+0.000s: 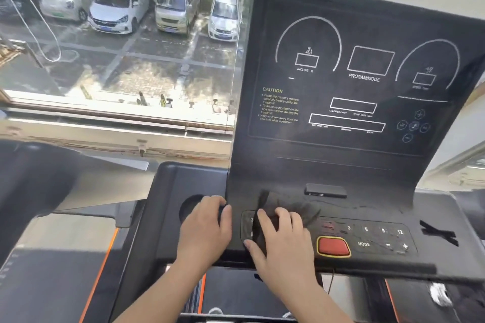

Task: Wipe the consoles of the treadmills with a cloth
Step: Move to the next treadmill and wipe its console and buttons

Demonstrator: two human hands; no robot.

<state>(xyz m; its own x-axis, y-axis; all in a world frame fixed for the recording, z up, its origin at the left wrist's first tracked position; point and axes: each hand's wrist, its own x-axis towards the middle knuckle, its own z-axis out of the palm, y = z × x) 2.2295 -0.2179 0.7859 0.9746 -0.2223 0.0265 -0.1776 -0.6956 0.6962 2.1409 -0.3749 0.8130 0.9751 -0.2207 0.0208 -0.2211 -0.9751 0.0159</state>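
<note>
A black treadmill console (349,102) rises in front of me, with white dial outlines and a yellow caution text. Below it lies the button panel (378,238) with number keys, a MODE key and a red stop button (333,246). My right hand (283,241) presses a dark cloth (291,207) flat on the left end of that panel, fingers spread over it. My left hand (204,225) rests beside it on the console's left edge, next to a round cup holder (187,204), fingers curled over the rim.
A large window (118,47) on the left looks down on parked cars. A second treadmill's dark console (31,178) sits at the far left. Black tape crosses (438,233) mark the right tray. A small black slab (325,190) lies at the screen's foot.
</note>
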